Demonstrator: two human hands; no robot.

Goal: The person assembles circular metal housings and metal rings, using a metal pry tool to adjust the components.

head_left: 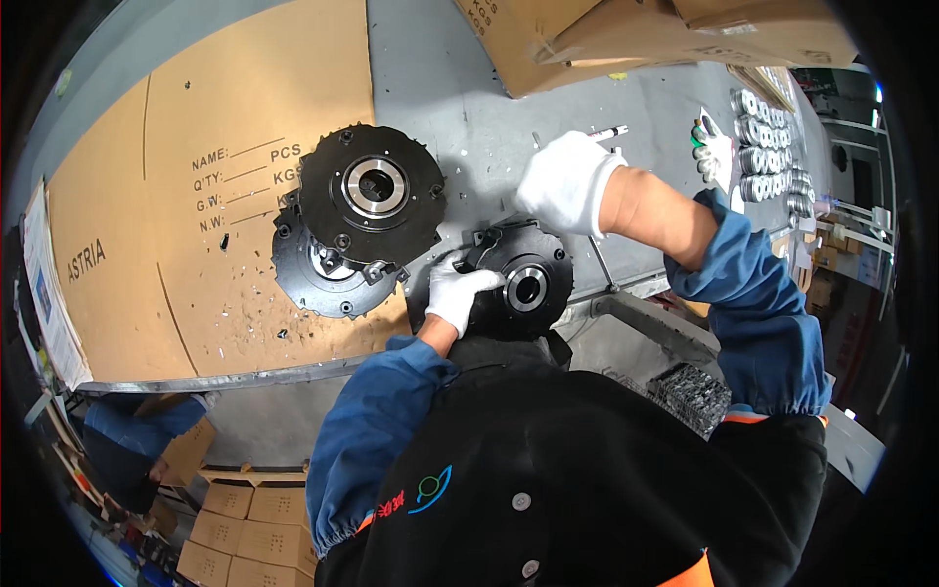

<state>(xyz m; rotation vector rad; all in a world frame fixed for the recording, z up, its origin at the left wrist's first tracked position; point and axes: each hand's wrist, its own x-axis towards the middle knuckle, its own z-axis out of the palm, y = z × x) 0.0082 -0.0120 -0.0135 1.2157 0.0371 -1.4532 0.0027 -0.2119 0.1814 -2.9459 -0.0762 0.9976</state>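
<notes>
Black disc [555,279] lies against fingers [486,281] of left hand [453,297].

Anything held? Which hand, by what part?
Left hand has hold of the rightmost black disc by its left side. Right hand is curled; cannot tell whether it holds anything.

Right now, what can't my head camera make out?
Head view:
Right hand: its back hides whether it holds anything.
Disc at left hand: hand covers part.
Lower stacked disc: upper disc hides much.
Top carton: cut off by upper edge.
Metal rings: too small to count.
</notes>
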